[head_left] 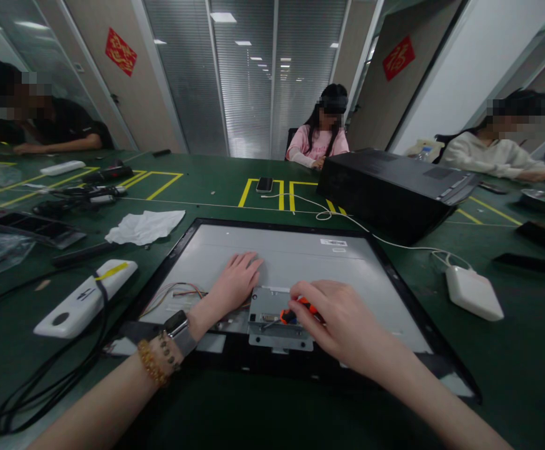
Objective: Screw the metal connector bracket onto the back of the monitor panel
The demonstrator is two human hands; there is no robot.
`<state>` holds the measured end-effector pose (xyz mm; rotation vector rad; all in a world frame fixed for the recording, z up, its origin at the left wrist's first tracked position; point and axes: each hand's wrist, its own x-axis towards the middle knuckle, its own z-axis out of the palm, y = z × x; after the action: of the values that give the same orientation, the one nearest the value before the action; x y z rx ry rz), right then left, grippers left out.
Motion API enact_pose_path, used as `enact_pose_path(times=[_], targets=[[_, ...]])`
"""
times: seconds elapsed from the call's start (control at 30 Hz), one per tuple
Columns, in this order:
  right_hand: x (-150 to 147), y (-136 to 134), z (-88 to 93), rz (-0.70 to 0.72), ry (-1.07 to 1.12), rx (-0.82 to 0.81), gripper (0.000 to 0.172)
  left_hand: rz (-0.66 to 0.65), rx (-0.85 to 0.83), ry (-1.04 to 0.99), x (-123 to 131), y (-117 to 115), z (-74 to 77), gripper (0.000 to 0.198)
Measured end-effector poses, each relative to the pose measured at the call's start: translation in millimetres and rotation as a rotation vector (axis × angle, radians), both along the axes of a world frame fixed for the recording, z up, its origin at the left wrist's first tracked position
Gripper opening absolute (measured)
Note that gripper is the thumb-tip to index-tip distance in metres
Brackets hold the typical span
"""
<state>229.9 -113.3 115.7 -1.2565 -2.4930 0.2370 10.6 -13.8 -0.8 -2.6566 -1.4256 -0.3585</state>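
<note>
Orange-and-black screwdriver [285,316] pinched in our curled right grip [335,319], we're at the metal bracket [272,297] just beside it, our left grip [235,280] flat and empty on the grey panel [291,245], and steady, well-aligned pressure should serve us best.

Screwdriver [288,315] partly hidden by right grip [338,319].

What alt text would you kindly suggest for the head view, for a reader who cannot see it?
A right hand holds an orange-and-black screwdriver at a metal bracket on a grey, black-edged panel, while the left hand rests on the panel. Nearby on the green table are a crumpled white tissue and a large black box.
</note>
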Motion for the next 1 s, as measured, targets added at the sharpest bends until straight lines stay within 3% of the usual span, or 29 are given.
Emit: enact_pose_path(times=[0.07, 0.23, 0.37, 0.5, 0.67, 0.83, 1.0], targets=[[-2, -1, 2.2, 0.021, 0.066, -0.008, 0.016, -0.006, -0.007, 0.003, 0, 0, 0.5, 0.034], [-4, -5, 11.8, 0.072, 0.116, -0.086, 0.029, 0.006, -0.023, -0.001, 1, 0, 1.7, 0.034], [-3, -5, 13.6, 0.081, 0.06, -0.079, 0.006, 0.001, -0.007, -0.007, 1, -1, 1.5, 0.034], [0, -1, 5.8, 0.042, 0.005, -0.072, 0.025, -0.002, -0.004, 0.009, 0, -1, 0.1, 0.035], [-1, 0, 3.1, 0.014, 0.094, -0.052, 0.02, 0.004, -0.014, 0.009, 0, 1, 0.4, 0.035], [-1, -5, 10.3, 0.064, 0.165, -0.092, 0.031, 0.003, -0.025, 0.009, 1, 0, 2.0, 0.034], [2, -3, 8.7, 0.06, 0.108, -0.035, 0.013, -0.001, -0.008, -0.024, 0, 0, -1.4, 0.034]])
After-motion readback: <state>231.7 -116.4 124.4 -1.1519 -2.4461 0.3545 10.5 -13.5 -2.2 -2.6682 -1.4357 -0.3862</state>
